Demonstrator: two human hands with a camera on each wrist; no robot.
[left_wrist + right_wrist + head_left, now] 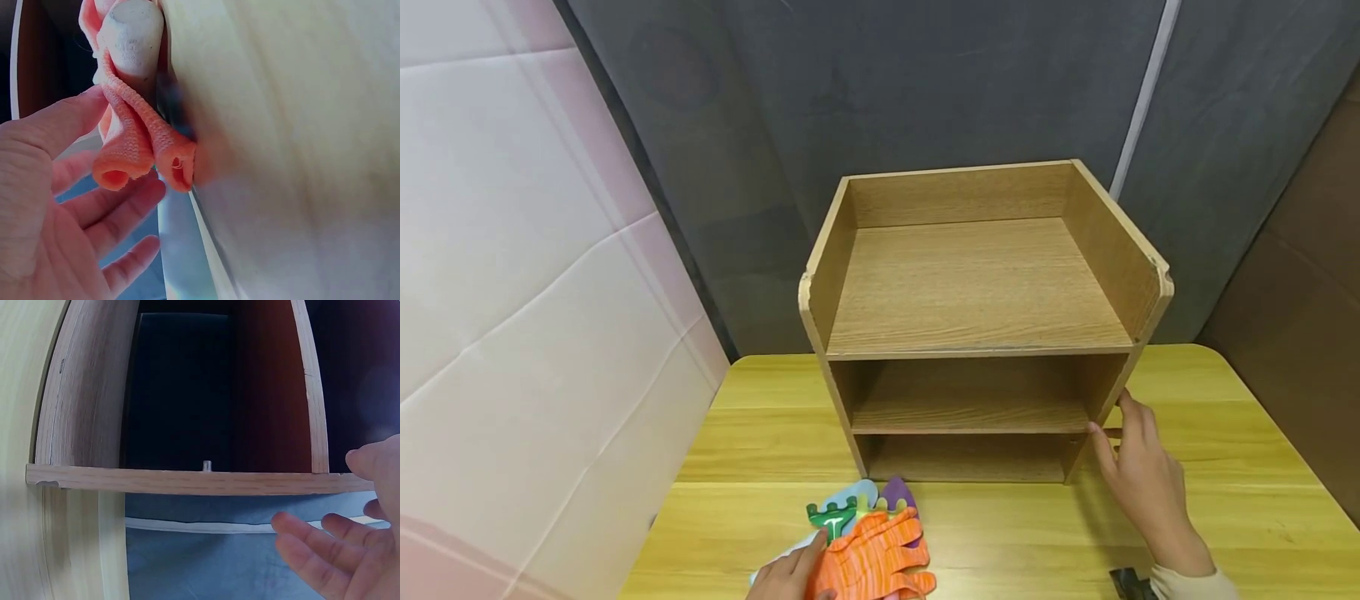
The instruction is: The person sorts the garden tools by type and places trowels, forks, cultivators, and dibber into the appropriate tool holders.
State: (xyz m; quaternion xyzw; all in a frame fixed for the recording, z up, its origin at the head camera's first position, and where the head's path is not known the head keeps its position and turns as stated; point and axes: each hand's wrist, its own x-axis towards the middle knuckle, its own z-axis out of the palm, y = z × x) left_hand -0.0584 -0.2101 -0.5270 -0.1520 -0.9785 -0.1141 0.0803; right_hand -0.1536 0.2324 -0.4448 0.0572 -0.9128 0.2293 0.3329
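Note:
Orange striped knit gloves lie on the table among a green rake head, a light blue piece and a purple pointed piece. At these gloves is my left hand; its thumb touches the orange knit while the other fingers spread loosely below. A pale rounded end shows beside the knit. Upright stands a wooden shelf unit. My right hand is at its right side panel, thumb by the front edge, fingers extended along the outside.
The unit stands on a yellow wood-grain table. Behind is a dark grey backdrop, with a white panelled wall at left and a brown surface at right. Near my right wrist lies a small black object.

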